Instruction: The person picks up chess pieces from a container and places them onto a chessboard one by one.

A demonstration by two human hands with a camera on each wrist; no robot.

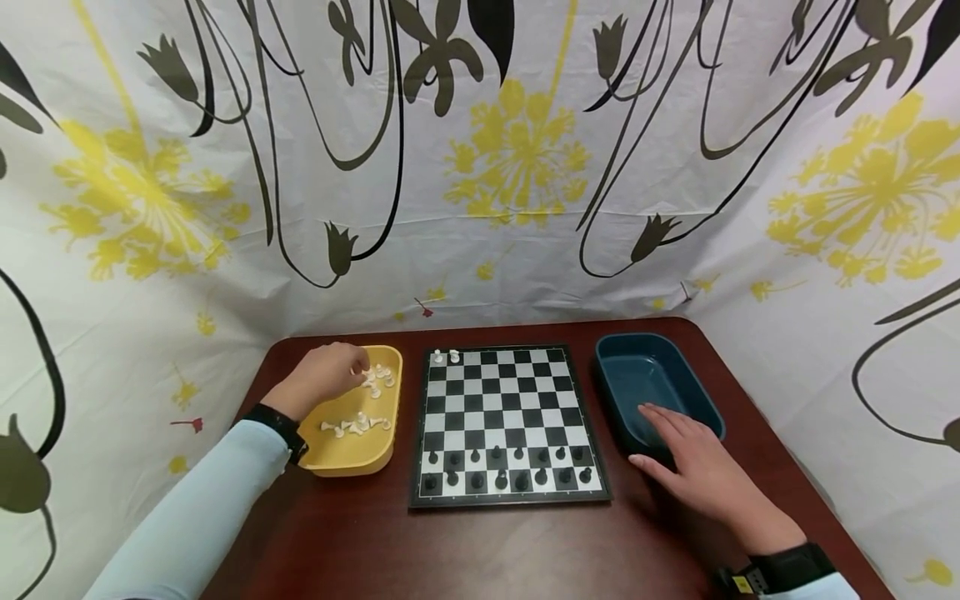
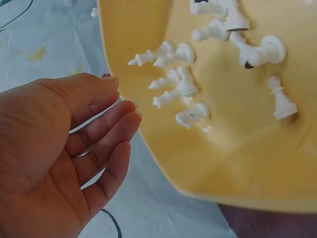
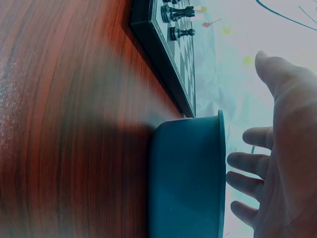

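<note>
Fingers [image 2: 106, 131] of the left hand [image 1: 322, 379] lie loosely together and slightly bent over the far left corner of the shallow yellow plastic tray [image 1: 378, 458], holding nothing in the left wrist view, their tips just short of the small white plastic chess pieces [image 2: 181, 89] scattered on the tray's floor. That tray sits near the table's left edge, just beside the left side of the black-and-white checkered chessboard [image 1: 506, 417]. Two white pieces [image 1: 446, 357] stand at the board's far left corner, and the black chess pieces [image 1: 502, 467] fill its two near rows; the squares between are bare. On the board's right side stands the dark blue oval plastic tub [image 1: 697, 392], close to the table's right edge. The right hand [image 1: 697, 467] rests flat, fingers spread and straight, over the tub's near rim. Bare dark reddish-brown wooden table [image 1: 450, 550] runs along the near edge. Which white pieces lie under the left hand cannot be made out from the head view.
</note>
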